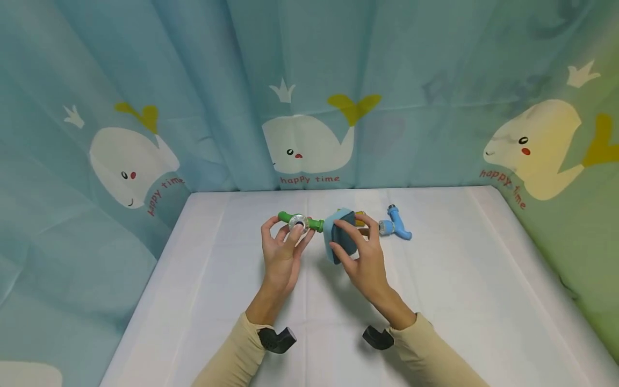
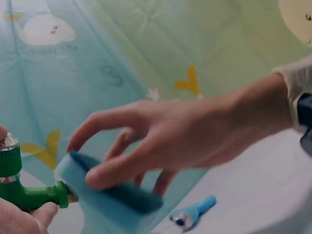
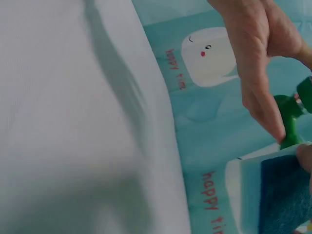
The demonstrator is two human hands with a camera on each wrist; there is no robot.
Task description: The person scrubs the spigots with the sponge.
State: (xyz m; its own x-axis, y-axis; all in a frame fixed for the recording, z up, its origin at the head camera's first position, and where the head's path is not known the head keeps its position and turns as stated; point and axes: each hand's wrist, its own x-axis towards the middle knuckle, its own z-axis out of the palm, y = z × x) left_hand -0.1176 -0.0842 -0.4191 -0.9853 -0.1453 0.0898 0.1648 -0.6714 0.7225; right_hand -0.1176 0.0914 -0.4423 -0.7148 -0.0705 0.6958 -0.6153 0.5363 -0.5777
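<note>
My left hand [image 1: 281, 255] grips a green faucet [image 1: 315, 224] with a round silver-topped knob, its thumb on the knob. The faucet's brass threaded end points toward my right hand [image 1: 361, 258]. That hand pinches a sponge [image 1: 329, 234], light blue with a dark blue pad [image 2: 127, 196], between thumb and fingers. In the head view the sponge stands beside the faucet's threaded end; whether they touch I cannot tell. The right wrist view shows the dark pad [image 3: 287, 195] close by the green faucet [image 3: 291, 124].
A light blue faucet [image 1: 398, 226] lies on the white table [image 1: 459, 301] to the right. Something yellow [image 1: 360, 217] and a brown piece show partly behind the sponge and right hand. A whale-print curtain [image 1: 309, 64] hangs along the table's far edge.
</note>
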